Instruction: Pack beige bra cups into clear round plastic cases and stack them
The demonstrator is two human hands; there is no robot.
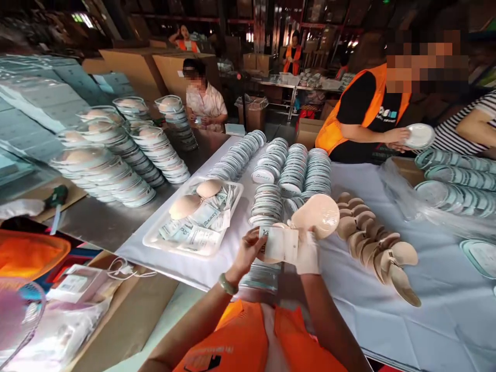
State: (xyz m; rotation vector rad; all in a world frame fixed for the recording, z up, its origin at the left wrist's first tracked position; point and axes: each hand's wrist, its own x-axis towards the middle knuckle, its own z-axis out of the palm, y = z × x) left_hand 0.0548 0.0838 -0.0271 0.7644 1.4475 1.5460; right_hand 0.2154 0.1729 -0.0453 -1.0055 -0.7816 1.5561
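Observation:
My left hand (250, 250), bare with a bangle at the wrist, pinches the left end of a flat white printed packet (281, 242). A white glove covers my right hand (309, 254), closed on a beige adhesive bra (318, 213) whose cup sticks up above the fingers. The packet's right end touches the gloved fingers. Just beyond stand stacks of round clear-lidded cases (267, 202). Left of my hands, a white tray (149, 238) holds similar packets and beige bra cups. To the right, rows of nested beige bras (366, 237) lie on the white-covered table (387, 330).
Tall stacks of filled cases (104, 168) stand on the metal table at left, near a green-handled tool (58, 199). A co-worker in an orange vest (362, 116) holds a round case across the table. More cases (445, 199) and clear plastic lie at right.

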